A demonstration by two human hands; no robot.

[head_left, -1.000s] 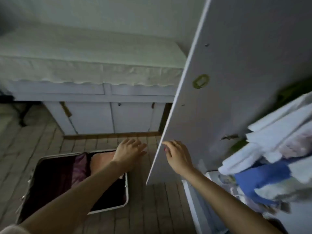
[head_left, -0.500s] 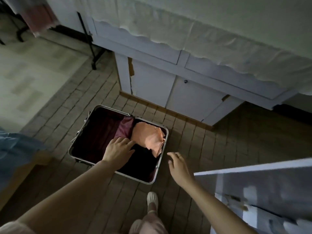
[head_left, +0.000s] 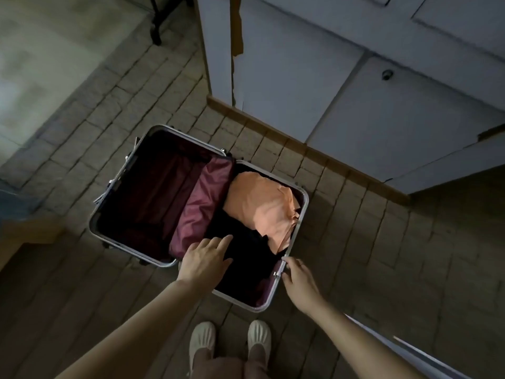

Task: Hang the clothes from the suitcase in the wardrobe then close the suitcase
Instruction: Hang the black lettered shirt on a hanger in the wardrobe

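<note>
An open suitcase [head_left: 300, 214] with a metal rim and dark red lining lies on the brick floor in front of my feet. Its right half holds an orange garment [head_left: 262, 203] at the far end and a black garment [head_left: 246, 258] nearer me. The left half looks bare of clothes. My left hand [head_left: 205, 258] hovers with straight fingers over the near edge of the black garment. My right hand [head_left: 297, 274] is at the suitcase's right rim, fingers relaxed; whether it touches the rim is unclear.
A white cabinet [head_left: 341, 77] with doors and a chipped edge stands just beyond the suitcase. A white wardrobe door edge [head_left: 404, 348] shows at the lower right. My two light shoes [head_left: 229, 340] stand right behind the suitcase. A dark stand leg [head_left: 155, 28] is at the upper left.
My view has swung down from the wardrobe door to the suitcase. Both hands have dropped from the door towards the suitcase, the left over the black garment, the right to the rim.
</note>
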